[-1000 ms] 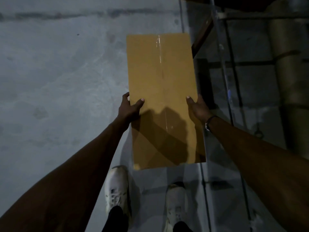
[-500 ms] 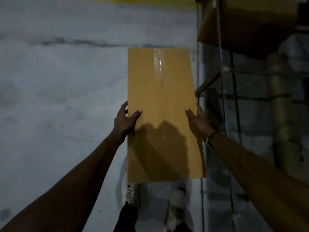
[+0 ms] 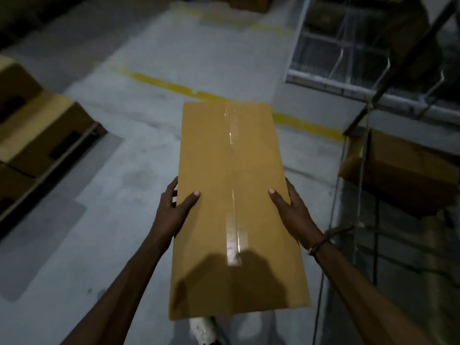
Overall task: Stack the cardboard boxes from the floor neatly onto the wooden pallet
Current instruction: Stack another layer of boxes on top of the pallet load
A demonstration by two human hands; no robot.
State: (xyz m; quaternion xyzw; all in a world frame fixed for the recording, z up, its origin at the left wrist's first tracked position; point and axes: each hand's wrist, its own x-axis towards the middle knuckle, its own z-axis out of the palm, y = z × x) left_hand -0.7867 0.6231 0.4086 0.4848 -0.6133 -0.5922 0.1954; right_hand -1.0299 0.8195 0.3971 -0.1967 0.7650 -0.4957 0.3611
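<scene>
Aloft, cardboard box (image 3: 234,195) between hands.

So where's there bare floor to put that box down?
Bare concrete lies ahead of the carried box, up to the yellow floor line, and left of the left hand towards the stacked boxes. It is crowded on the right: a metal rack and another box stand beside the right hand.

Single head-worn wide-angle view, looking forward and steeply down from above, close over the carried cardboard box (image 3: 234,207), concrete floor (image 3: 129,185) stretching ahead beyond its far edge
</scene>
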